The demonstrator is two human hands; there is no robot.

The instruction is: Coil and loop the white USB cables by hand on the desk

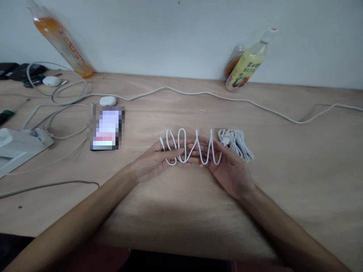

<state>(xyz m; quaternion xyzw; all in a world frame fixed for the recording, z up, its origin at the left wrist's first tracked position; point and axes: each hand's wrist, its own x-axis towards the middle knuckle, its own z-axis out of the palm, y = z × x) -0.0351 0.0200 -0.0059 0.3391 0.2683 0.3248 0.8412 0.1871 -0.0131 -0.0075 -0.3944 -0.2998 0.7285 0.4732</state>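
Note:
A white cable (182, 130) lies in several loose loops across both my hands near the middle of the table. My left hand (154, 160) is under the left loops, its thumb resting on them; a thin metal-tipped plug (161, 140) sticks up beside it. On the right, my right hand (231, 170) cradles the other loops with its palm turned up. The fingertips of both hands meet or overlap behind the loops. A white USB plug (226, 138) shows just above my right hand, beside a folded bundle of white cable (242, 145) on the table.
A phone (107, 128) and a white earbud case (108, 101) lie left of centre. A long white cable (204, 93) crosses the wooden table (181, 226). Orange (62, 45) and yellow (248, 64) drink bottles stand by the wall. A power strip (42, 139) and screwdriver (7, 114) are at left.

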